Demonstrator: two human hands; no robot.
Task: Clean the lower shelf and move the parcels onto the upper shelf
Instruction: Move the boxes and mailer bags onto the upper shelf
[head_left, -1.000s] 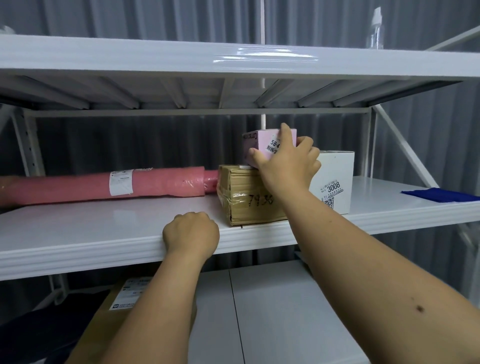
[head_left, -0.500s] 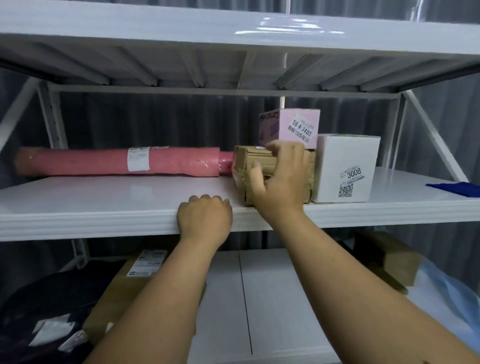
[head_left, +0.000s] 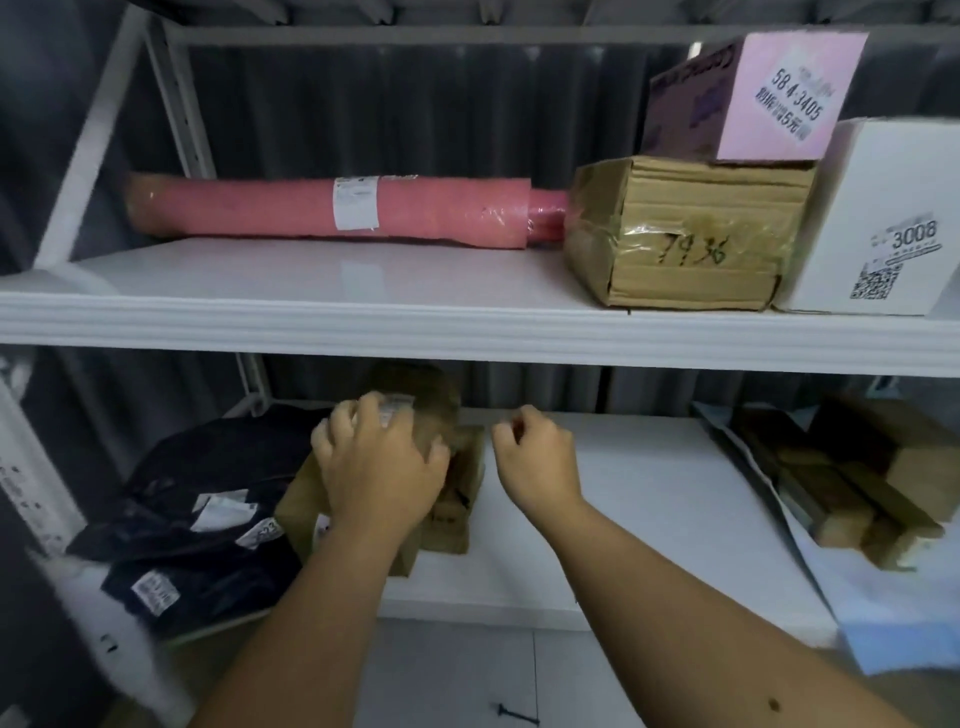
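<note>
Reaching into the lower shelf (head_left: 649, 499) at lower centre, the left hand (head_left: 379, 467) closes over a brown cardboard parcel (head_left: 452, 499) while the right hand (head_left: 535, 457) hangs loosely curled and empty just beside it. A one-handed lift risks the parcel tipping onto the black poly bags (head_left: 197, 519), or clipping the upper shelf (head_left: 363, 327) edge overhead.

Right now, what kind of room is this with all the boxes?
Probably a parcel storeroom: white metal shelves hold labelled packages, like the numbered brown box, a wrapped pink roll and black mail bags.
</note>
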